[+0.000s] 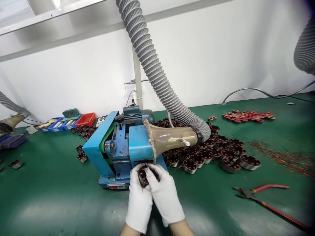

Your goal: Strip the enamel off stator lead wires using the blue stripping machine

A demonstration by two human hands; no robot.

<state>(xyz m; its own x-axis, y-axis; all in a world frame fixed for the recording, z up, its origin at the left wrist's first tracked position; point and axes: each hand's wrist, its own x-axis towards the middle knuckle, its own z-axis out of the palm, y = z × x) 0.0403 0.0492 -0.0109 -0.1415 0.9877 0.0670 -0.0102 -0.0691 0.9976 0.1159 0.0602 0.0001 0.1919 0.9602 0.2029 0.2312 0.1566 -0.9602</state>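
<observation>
Both my hands wear white gloves and meet at the front of a blue motor-driven machine. Between them is a motor stator, a metal ring with dark copper windings. My left hand grips its left side, fingers curled round the rim. On the other side, my right hand is closed on the stator, with thumb and fingers at the windings. A thin copper wire end pokes out below. The stator sits close under the machine's front slot; whether it touches the machine, I cannot tell.
A grey ribbed hose joins the machine's clear funnel. Several wound stators crowd the green table behind and right. Red-handled cutters lie at right, near loose copper wires. A red bin stands at back left.
</observation>
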